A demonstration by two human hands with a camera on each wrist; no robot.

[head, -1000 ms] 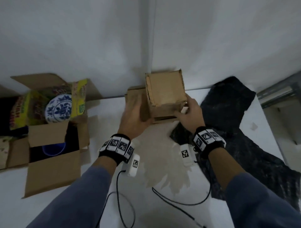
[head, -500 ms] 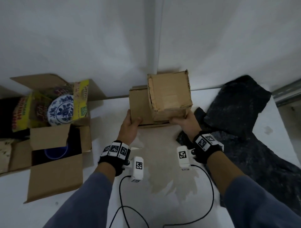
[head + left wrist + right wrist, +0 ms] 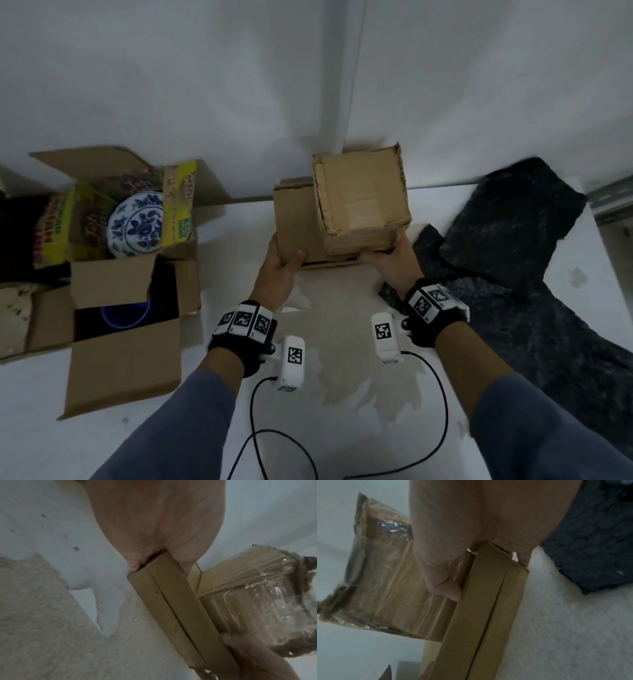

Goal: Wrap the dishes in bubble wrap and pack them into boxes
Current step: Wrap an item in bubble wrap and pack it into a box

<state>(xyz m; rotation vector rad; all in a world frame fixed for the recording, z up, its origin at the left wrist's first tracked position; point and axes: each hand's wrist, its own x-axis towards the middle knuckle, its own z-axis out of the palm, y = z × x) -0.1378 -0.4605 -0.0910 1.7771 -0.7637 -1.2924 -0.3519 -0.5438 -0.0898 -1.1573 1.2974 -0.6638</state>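
Note:
A flat folded cardboard box (image 3: 294,219) carries a smaller taped cardboard box (image 3: 363,198) on top, close to the white wall. My left hand (image 3: 286,260) grips the flat box's near left corner, thumb on top. At the near right corner my right hand (image 3: 387,255) grips it under the small box. The left wrist view shows the flat box's doubled edge (image 3: 171,601) pinched in the left hand (image 3: 154,534), and the taped box (image 3: 248,601). In the right wrist view the right hand (image 3: 471,527) holds the same edge (image 3: 488,608). A blue-and-white plate (image 3: 137,224) stands in a carton at left.
An open brown carton (image 3: 113,359) at left holds a blue round dish (image 3: 125,313); behind it is a yellow printed carton (image 3: 178,205). Dark bubble wrap (image 3: 507,222) sprawls at right. A beige patch (image 3: 342,325) marks the white floor. Wrist cables (image 3: 260,435) trail near me.
Both hands have come off the small box's sides and back to the near edge of the flat cardboard, which they now grip at its corners. The stack sits slightly nearer me.

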